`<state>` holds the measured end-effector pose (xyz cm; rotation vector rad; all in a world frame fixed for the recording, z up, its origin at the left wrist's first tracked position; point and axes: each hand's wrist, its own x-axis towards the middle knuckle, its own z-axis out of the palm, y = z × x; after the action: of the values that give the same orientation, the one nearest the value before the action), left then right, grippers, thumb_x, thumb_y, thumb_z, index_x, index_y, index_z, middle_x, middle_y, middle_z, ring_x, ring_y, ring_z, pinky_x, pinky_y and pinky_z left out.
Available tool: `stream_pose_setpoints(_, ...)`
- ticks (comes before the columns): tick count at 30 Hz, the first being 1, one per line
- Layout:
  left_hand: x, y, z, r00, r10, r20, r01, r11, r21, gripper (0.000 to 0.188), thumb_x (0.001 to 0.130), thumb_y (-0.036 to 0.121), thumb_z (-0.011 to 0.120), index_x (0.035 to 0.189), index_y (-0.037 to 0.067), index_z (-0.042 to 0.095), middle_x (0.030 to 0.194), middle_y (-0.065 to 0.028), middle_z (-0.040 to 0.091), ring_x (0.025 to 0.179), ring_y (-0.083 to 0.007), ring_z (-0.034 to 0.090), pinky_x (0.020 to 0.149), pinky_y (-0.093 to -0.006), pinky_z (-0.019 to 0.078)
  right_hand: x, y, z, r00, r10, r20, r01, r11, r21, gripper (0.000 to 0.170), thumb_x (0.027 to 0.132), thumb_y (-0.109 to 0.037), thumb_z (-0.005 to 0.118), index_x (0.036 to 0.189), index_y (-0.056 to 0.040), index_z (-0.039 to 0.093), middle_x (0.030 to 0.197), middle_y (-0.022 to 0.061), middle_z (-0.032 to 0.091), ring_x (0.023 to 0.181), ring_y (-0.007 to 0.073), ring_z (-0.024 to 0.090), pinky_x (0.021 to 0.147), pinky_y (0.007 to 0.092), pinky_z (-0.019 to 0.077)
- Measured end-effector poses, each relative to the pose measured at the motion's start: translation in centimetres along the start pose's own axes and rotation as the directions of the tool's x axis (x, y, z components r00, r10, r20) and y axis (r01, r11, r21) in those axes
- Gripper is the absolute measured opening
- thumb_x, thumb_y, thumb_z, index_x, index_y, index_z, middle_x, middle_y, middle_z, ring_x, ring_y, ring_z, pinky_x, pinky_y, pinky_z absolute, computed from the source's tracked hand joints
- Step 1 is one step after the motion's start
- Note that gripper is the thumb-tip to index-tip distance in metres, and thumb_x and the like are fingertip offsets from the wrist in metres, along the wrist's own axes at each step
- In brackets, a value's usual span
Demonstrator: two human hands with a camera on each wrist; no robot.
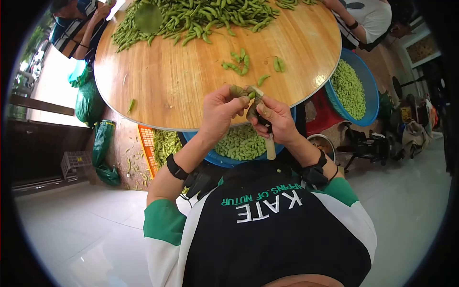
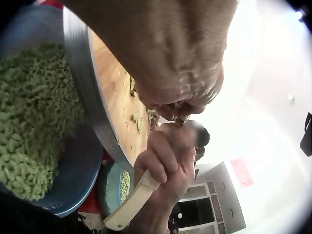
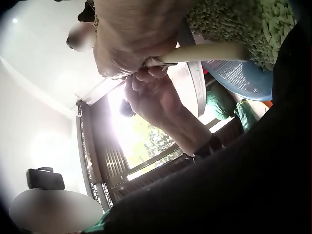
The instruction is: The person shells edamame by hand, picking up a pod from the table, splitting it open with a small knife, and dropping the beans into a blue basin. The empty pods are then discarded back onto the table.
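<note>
Over the near edge of the round wooden table, my two hands meet. My left hand pinches a green soybean pod between thumb and fingers. My right hand grips a knife, its cream handle jutting down below the palm; most of its metal part is hidden by the fingers. In the left wrist view the same handle sticks out from the curled right fingers. Several loose pods lie on the table just beyond the hands. Below them, a blue basin holds shelled green beans.
A large heap of pods covers the table's far side. Another blue basin of beans stands at right. An orange crate and green bags are at left. Two people sit across, a forearm showing at left, a white shirt at right.
</note>
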<state>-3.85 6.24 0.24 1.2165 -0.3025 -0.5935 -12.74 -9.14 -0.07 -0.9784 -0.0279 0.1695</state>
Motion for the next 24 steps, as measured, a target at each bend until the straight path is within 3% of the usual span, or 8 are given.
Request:
stream_pose_setpoints(6, 0.2, -0.2, -1.0, 0.997, -0.073, 0.012, 0.074, 0.974, -0.216, 0.008, 0.081, 0.007, 0.065, 0.087, 0.001, 0.063, 0.069, -0.0015, 0.059, 0.055, -0.0055, 0.049, 0.049, -0.0194, 0.0352, 0.8, 0.9, -0.2, 1.000, -0.011, -0.026, 0.011, 1.000, 0.006, 0.038, 0.097, -0.018, 0.049, 0.133, -0.0040, 0.045, 0.079, 0.0051, 0.055, 0.048, 0.0053, 0.040, 0.041, 0.0181, 0.0341)
stream_pose_setpoints(12, 0.6, 0.4, -2.2, 0.861, -0.356, 0.362, 0.506, 0.669, -0.545, 0.008, 0.081, 0.004, 0.062, 0.089, 0.001, 0.061, 0.072, -0.0016, 0.058, 0.055, -0.0075, 0.049, 0.047, -0.0209, 0.0362, 1.0, 0.6, -0.5, 0.999, 0.043, -0.021, -0.043, 0.999, 0.018, 0.030, 0.096, -0.015, 0.051, 0.124, -0.0032, 0.051, 0.078, 0.0046, 0.057, 0.048, 0.0050, 0.041, 0.040, 0.0178, 0.0336)
stream_pose_setpoints(15, 0.4, 0.2, -1.4, 0.956, -0.273, 0.109, 0.291, 0.931, -0.219, 0.011, 0.081, 0.004, 0.063, 0.091, 0.001, 0.059, 0.072, -0.0044, 0.057, 0.058, -0.0087, 0.052, 0.047, -0.0232, 0.0383, 0.7, 0.6, -0.3, 0.993, 0.100, -0.069, -0.088, 0.983, 0.159, 0.027, 0.096, -0.015, 0.053, 0.121, -0.0049, 0.054, 0.079, 0.0047, 0.058, 0.050, 0.0053, 0.043, 0.039, 0.0169, 0.0335)
stream_pose_setpoints(16, 0.0, 0.2, -1.0, 0.992, 0.113, 0.053, -0.124, 0.950, 0.287, 0.012, 0.080, 0.003, 0.065, 0.090, 0.001, 0.059, 0.072, -0.0061, 0.057, 0.059, -0.0121, 0.054, 0.048, -0.0262, 0.0404, 0.8, 0.5, -0.3, 0.986, 0.149, -0.078, -0.121, 0.949, 0.290, 0.031, 0.096, -0.016, 0.053, 0.126, -0.0073, 0.053, 0.081, 0.0055, 0.058, 0.051, 0.0056, 0.043, 0.039, 0.0166, 0.0337)
stream_pose_setpoints(17, -0.3, 0.3, -0.8, 0.870, 0.453, 0.195, -0.448, 0.561, 0.696, 0.013, 0.079, 0.003, 0.066, 0.089, 0.000, 0.058, 0.072, -0.0077, 0.057, 0.060, -0.0154, 0.056, 0.049, -0.0291, 0.0426, 0.7, 0.4, -0.6, 0.985, 0.170, -0.031, -0.151, 0.931, 0.331, 0.038, 0.096, -0.019, 0.053, 0.132, -0.0126, 0.049, 0.084, 0.0066, 0.057, 0.053, 0.0058, 0.042, 0.039, 0.0165, 0.0338)
stream_pose_setpoints(18, -0.3, 0.3, -0.7, 0.875, 0.443, 0.195, -0.441, 0.566, 0.697, 0.013, 0.079, 0.003, 0.066, 0.089, 0.000, 0.058, 0.072, -0.0077, 0.057, 0.060, -0.0154, 0.056, 0.049, -0.0291, 0.0426, 0.6, 0.5, -0.7, 0.984, 0.175, -0.037, -0.152, 0.928, 0.340, 0.038, 0.096, -0.019, 0.053, 0.132, -0.0126, 0.049, 0.084, 0.0066, 0.057, 0.053, 0.0058, 0.042, 0.039, 0.0165, 0.0338)
stream_pose_setpoints(20, -0.2, 0.4, -0.6, 0.626, 0.619, 0.474, -0.604, 0.000, 0.797, 0.010, 0.078, 0.005, 0.064, 0.086, 0.001, 0.060, 0.073, -0.0099, 0.054, 0.063, -0.0239, 0.056, 0.051, -0.0333, 0.0452, 0.8, 0.4, -0.7, 0.981, 0.189, 0.043, -0.189, 0.878, 0.440, 0.036, 0.096, -0.021, 0.053, 0.131, -0.0136, 0.050, 0.084, 0.0059, 0.056, 0.052, 0.0055, 0.039, 0.038, 0.0161, 0.0332)
stream_pose_setpoints(24, 0.0, 0.6, -0.1, 0.615, 0.597, 0.516, -0.589, -0.087, 0.803, 0.013, 0.075, 0.003, 0.066, 0.086, 0.002, 0.061, 0.073, -0.0090, 0.053, 0.068, -0.0268, 0.058, 0.052, -0.0347, 0.0458, 0.4, 0.4, -1.2, 0.971, 0.218, 0.098, -0.234, 0.782, 0.578, 0.036, 0.096, -0.022, 0.052, 0.131, -0.0152, 0.049, 0.083, 0.0055, 0.056, 0.051, 0.0053, 0.037, 0.038, 0.0158, 0.0323)
